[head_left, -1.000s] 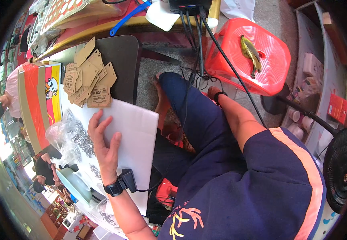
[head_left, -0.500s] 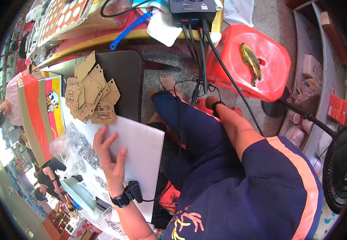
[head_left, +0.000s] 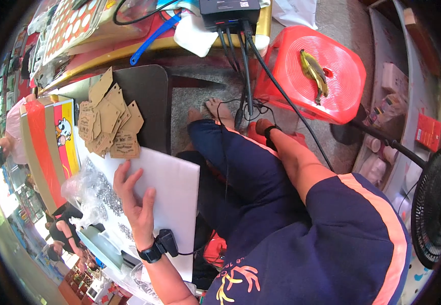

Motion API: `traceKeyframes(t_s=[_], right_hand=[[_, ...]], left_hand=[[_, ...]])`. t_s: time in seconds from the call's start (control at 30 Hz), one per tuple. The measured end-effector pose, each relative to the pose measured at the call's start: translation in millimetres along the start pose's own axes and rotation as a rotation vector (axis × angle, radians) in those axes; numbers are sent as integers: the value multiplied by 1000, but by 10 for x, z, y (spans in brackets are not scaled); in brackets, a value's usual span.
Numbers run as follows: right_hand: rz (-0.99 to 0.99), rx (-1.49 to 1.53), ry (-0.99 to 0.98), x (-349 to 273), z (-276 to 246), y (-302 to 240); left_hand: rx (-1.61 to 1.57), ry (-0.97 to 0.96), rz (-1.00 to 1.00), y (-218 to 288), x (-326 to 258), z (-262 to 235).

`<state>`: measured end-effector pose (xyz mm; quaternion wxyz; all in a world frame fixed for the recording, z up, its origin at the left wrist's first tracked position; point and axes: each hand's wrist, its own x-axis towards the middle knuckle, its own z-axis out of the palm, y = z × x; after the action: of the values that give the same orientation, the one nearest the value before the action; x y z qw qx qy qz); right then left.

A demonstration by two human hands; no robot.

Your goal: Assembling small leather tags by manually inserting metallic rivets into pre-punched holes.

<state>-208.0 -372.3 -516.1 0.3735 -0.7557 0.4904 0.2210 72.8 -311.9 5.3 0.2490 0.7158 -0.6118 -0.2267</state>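
My left hand [head_left: 136, 203] rests at the white foam sheet [head_left: 172, 188], fingers spread and gripping nothing. A wrist strap with a black box [head_left: 165, 242] and a cable is on that arm. Just beyond the fingertips lies a pile of brown kraft cards [head_left: 109, 122] with punched holes and dark print. A clear plastic bag [head_left: 89, 188] and many small dark metallic pieces [head_left: 109, 195] lie left of the hand. My right hand [head_left: 264, 125] is down near my knee, beside black cables and something red; its fingers are hidden.
A red plastic stool [head_left: 340, 66] carries a browned banana peel [head_left: 314, 73]. A black box [head_left: 229, 11] with cables stands at the far table edge near a blue handle [head_left: 154, 39]. A black fan [head_left: 436, 213] is at right. A taped carton [head_left: 41, 147] and people [head_left: 63, 231] are at left.
The whole view has shifted slightly, so things appear a little farther left. My left hand keeps its spread pose on the foam sheet. The cards look unmoved.
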Motion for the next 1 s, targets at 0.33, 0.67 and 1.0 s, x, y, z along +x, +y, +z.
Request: traceKeyframes(t_s=[0.33,0.67,1.0], right_hand=[[-44,47,158,112,-286,115],[-172,106,29,-134,-1023,-366],[-439,-376,149,-536,-1738,-790]], left_hand=[[50,-18,129,45,53,-8],[-174,172,69,368,-208,-181],[-390,336,-27,914,-1057,-329]])
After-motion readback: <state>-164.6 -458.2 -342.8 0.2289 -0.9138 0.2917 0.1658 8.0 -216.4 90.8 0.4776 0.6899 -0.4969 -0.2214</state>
